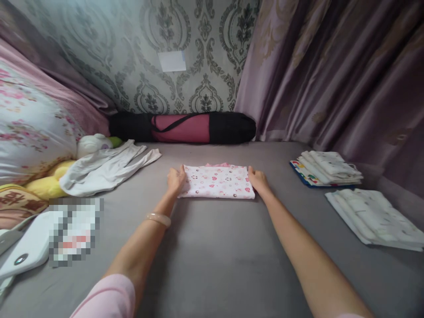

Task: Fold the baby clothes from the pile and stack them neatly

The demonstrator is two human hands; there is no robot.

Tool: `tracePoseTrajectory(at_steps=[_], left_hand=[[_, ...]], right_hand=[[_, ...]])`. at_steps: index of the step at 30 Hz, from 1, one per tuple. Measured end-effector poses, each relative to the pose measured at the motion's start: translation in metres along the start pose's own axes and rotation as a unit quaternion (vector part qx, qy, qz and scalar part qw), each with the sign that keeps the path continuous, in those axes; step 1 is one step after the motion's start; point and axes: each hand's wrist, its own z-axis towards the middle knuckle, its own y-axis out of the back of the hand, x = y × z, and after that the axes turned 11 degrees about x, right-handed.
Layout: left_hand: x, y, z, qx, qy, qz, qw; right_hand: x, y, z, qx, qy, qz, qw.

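Observation:
A folded white cloth with pink and red prints (217, 182) forms a flat rectangle in the middle of the grey sheet (228, 251). A bit of pink ruffle shows behind its far edge. My left hand (176, 179) pinches the cloth's left end, fingers closed on it. At the right end, my right hand (259, 180) grips the far corner between thumb and fingers. A pale bangle (159, 218) circles my left wrist.
Folded cloth stacks (331, 167) (377, 216) lie at the right. White leggings (106, 168), plush toys (94, 145) and a white device (33, 243) are at the left. A black and red long bag (182, 128) lies along the wall.

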Motion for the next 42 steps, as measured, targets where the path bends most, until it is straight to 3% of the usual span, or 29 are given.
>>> tracePoseTrajectory(at_steps=[3, 6, 9, 12, 14, 18, 24, 28, 30, 32, 34, 38, 42], left_hand=[[0.011, 0.015, -0.005, 0.032, 0.022, 0.016, 0.999], [0.027, 0.032, -0.021, 0.092, 0.022, 0.023, 0.995], [0.037, 0.045, -0.045, 0.167, 0.031, -0.036, 0.985], [0.039, 0.049, -0.065, 0.234, 0.055, -0.123, 0.963], [0.037, 0.048, -0.072, 0.247, 0.067, -0.163, 0.953], [0.039, 0.042, -0.073, 0.23, 0.075, -0.17, 0.955], [0.049, 0.042, -0.072, 0.212, 0.055, -0.137, 0.966], [0.052, 0.048, -0.073, 0.19, -0.005, -0.034, 0.981], [0.05, 0.048, -0.069, 0.112, -0.039, 0.034, 0.992], [0.041, 0.042, -0.062, 0.025, -0.096, 0.086, 0.991], [0.026, 0.027, -0.057, 0.001, -0.178, 0.126, 0.976], [-0.014, -0.017, -0.051, 0.066, -0.311, 0.186, 0.93], [-0.031, -0.048, -0.047, 0.07, -0.295, 0.252, 0.919]], right_hand=[[-0.013, 0.006, -0.01, 0.048, 0.009, 0.051, 0.998], [-0.027, 0.011, -0.029, 0.049, 0.053, 0.015, 0.997], [-0.035, 0.013, -0.052, 0.079, 0.087, -0.018, 0.993], [-0.037, 0.011, -0.072, 0.141, 0.065, 0.041, 0.987], [-0.036, 0.009, -0.08, 0.17, 0.046, 0.102, 0.979], [-0.036, 0.006, -0.084, 0.188, 0.028, 0.166, 0.968], [-0.036, 0.005, -0.082, 0.19, -0.003, 0.141, 0.971], [-0.034, 0.012, -0.081, 0.183, -0.001, 0.026, 0.983], [-0.029, 0.015, -0.078, 0.123, 0.016, -0.081, 0.989], [-0.015, 0.012, -0.074, 0.029, 0.065, -0.155, 0.985], [0.007, 0.001, -0.07, -0.021, 0.151, -0.182, 0.971], [0.061, -0.041, -0.065, 0.033, 0.351, -0.2, 0.914], [0.088, -0.075, -0.058, 0.087, 0.376, -0.229, 0.894]])
